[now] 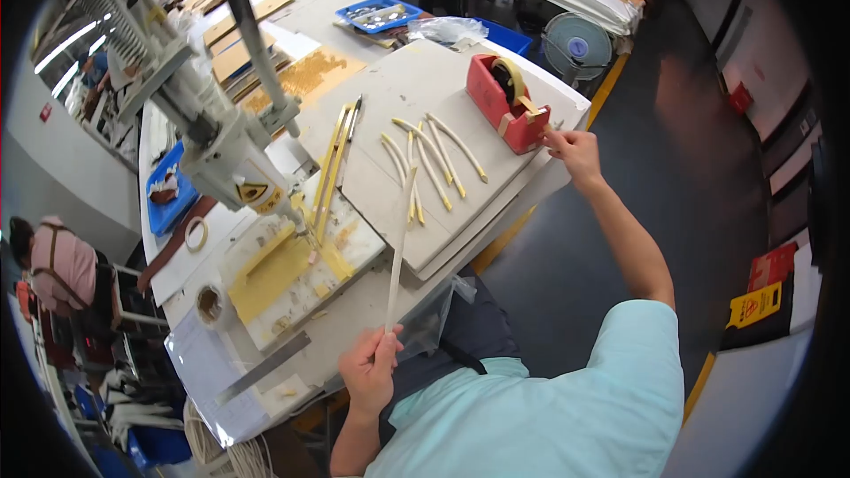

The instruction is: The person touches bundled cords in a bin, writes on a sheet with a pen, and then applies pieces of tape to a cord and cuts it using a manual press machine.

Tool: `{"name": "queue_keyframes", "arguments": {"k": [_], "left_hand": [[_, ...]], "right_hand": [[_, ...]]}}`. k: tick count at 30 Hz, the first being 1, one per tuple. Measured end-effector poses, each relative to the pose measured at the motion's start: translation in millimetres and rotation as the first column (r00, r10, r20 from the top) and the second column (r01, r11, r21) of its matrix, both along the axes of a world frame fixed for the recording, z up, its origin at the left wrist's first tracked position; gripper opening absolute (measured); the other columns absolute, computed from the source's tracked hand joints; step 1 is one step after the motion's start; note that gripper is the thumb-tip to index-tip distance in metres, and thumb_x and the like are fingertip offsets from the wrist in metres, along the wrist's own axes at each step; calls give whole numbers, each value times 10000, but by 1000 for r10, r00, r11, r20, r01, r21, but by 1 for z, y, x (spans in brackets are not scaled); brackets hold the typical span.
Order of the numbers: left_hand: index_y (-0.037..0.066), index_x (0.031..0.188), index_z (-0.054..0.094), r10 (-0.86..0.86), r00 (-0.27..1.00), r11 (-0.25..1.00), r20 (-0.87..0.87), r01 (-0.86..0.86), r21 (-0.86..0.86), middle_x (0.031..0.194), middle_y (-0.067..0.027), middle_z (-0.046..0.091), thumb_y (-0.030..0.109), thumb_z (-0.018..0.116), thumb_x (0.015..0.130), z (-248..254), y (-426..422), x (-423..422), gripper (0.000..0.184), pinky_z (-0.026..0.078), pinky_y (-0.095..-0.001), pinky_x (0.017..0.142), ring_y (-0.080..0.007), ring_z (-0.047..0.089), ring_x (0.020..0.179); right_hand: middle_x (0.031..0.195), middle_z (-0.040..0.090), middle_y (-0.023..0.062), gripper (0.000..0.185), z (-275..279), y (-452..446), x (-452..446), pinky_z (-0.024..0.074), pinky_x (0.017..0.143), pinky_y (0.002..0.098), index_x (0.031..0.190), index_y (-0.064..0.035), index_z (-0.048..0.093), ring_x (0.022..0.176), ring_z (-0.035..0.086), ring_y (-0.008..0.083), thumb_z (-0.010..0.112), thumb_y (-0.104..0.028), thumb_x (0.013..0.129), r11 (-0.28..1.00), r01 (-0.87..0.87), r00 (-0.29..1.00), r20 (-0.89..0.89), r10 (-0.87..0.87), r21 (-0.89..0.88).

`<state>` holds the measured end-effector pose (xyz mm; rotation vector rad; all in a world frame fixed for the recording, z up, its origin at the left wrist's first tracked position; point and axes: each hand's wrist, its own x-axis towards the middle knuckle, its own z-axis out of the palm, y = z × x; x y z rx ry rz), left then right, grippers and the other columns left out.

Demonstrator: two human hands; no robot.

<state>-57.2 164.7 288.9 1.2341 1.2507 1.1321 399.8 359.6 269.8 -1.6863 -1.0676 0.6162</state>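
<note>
My left hand (370, 368) is closed around the lower end of a long pale cord (399, 252), which points up and away over the table edge and has a yellowish tip. My right hand (575, 157) is at the front end of a red tape dispenser (492, 97), thumb and finger pinched at the tape end by the cutter. A roll of yellowish tape (508, 78) sits in the dispenser. Between the hands, several short pale cords (434, 159) with yellow-wrapped ends lie loosely on a grey board (372, 155).
A press machine (235, 159) with a warning label stands at the left, over a yellow pad (266, 279). Near it are a steel ruler (264, 366), a tape roll (210, 303) and yellow strips (331, 173). A fan (576, 46) stands beyond the table. Other people work farther off.
</note>
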Motion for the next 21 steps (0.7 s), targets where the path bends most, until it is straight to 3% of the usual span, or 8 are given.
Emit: {"name": "queue_keyframes", "arguments": {"k": [2, 4, 6, 7, 9, 11, 15, 21], "left_hand": [[-22, 1046, 735, 41, 999, 999, 9, -41, -14, 761, -35, 649, 105, 609, 965, -1, 2, 2, 196, 417, -212, 517, -59, 530, 570], [-21, 1056, 731, -4, 997, 1000, -73, 4, 5, 760, -47, 649, 104, 615, 963, 1, 4, 1, 194, 432, -222, 530, -70, 540, 575], [-28, 1039, 727, 27, 995, 999, -92, -24, 31, 752, -27, 640, 105, 610, 975, 0, 7, 4, 187, 405, -195, 502, -44, 512, 560], [-17, 1049, 728, -8, 994, 996, -106, 18, 89, 757, -31, 639, 103, 606, 978, 3, 10, 7, 186, 412, -203, 513, -51, 518, 570], [-7, 1059, 729, -28, 992, 991, -127, 44, 126, 761, -35, 638, 101, 601, 980, 5, 11, 12, 185, 418, -211, 523, -57, 524, 579], [8, 1082, 727, -78, 985, 974, -152, 108, 201, 770, -51, 637, 97, 595, 980, 4, 13, 15, 189, 430, -235, 541, -85, 541, 600], [11, 1100, 721, -50, 973, 970, -226, 101, 220, 771, -62, 637, 75, 615, 958, 5, 10, 15, 189, 455, -260, 564, -120, 564, 626], [-14, 1069, 699, 29, 968, 946, -248, 54, 319, 782, -80, 616, 30, 666, 910, 2, 6, 9, 169, 456, -290, 550, -160, 570, 622]], "right_hand": [[948, 728, 91, 311, 7, -11, 2, 537, 633, 260, 901, 9, 751, 741, 665, 115, 655, -278, 972, 988, 130, 992, -18, -129, 84], [877, 732, 84, 291, 23, -21, -18, 529, 625, 247, 945, 9, 731, 715, 672, 112, 621, -257, 989, 965, 150, 984, -130, -124, 214], [807, 718, 71, 292, 46, -45, -67, 524, 620, 241, 977, 1, 716, 685, 667, 107, 589, -261, 1006, 985, -84, 986, -128, 103, 149], [801, 714, 64, 278, 58, -62, -97, 517, 612, 236, 952, 1, 712, 683, 663, 101, 592, -244, 1005, 942, -321, 935, -124, 331, 92], [777, 700, 44, 237, 68, -94, -150, 493, 587, 223, 907, 2, 703, 668, 637, 77, 620, -203, 992, 725, -688, 715, -152, 682, 19], [747, 679, 23, 190, 65, -109, -190, 456, 554, 208, 867, 8, 683, 649, 586, 42, 667, -153, 965, 507, -862, 496, -196, 846, 11], [721, 653, 11, 198, 53, -117, -231, 417, 526, 199, 812, 15, 650, 639, 524, 13, 708, -125, 940, 366, -930, 349, -326, 879, -8], [699, 654, 14, 240, 52, -118, -248, 428, 520, 206, 781, 23, 638, 626, 530, 16, 704, -139, 945, 363, -931, 328, -352, 877, 36]]}}
